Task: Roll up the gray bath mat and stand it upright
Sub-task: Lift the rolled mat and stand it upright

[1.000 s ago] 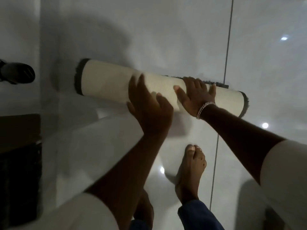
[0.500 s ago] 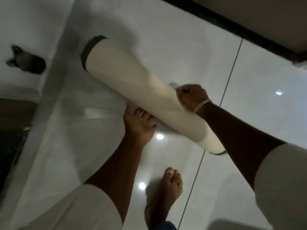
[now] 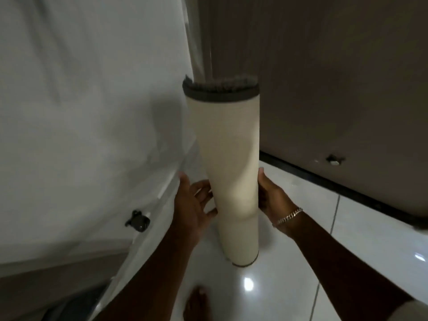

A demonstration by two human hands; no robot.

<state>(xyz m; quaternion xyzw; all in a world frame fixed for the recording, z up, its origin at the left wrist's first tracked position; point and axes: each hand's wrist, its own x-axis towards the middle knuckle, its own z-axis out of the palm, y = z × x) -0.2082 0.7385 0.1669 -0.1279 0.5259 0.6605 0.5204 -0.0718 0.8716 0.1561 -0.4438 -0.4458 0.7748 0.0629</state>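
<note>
change: half a second ago we held the rolled bath mat (image 3: pixel 228 172) slanted above the floor; it is now vertical, its lower end on the white tile floor (image 3: pixel 289 286).
left hand (image 3: pixel 193 205): open, fingers spread, just beside the roll (contact unclear).
right hand (image 3: pixel 272 196): palm against the roll's side, steadying, not clenched.
task: we judge only letting go remains.

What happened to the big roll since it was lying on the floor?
The rolled gray bath mat with cream backing swung up from lying flat to standing on end on the glossy white tiled floor. The left hand opened beside it; the right hand steadies it. It stayed rolled.
</note>
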